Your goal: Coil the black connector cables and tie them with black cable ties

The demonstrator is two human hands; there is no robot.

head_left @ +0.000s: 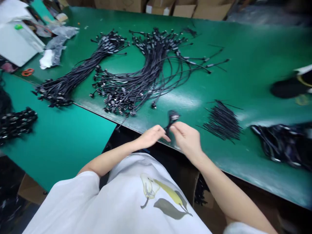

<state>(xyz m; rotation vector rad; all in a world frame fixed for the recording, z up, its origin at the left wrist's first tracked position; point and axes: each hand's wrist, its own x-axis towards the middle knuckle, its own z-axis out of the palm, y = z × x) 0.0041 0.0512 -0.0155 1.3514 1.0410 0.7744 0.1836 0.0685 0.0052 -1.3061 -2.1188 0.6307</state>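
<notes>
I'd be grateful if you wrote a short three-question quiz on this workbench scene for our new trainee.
1. True or false: the orange scissors lie to the right of the person's hands on the green bench mat.
2. What lies closest on the right side of the right hand?
A) a roll of tape
B) a pile of short black wires
C) a cardboard box
3. What small item is between the right hand and the left hand?

Key:
1. False: the scissors lie far to the left of the hands.
2. B
3. A black cable end
</notes>
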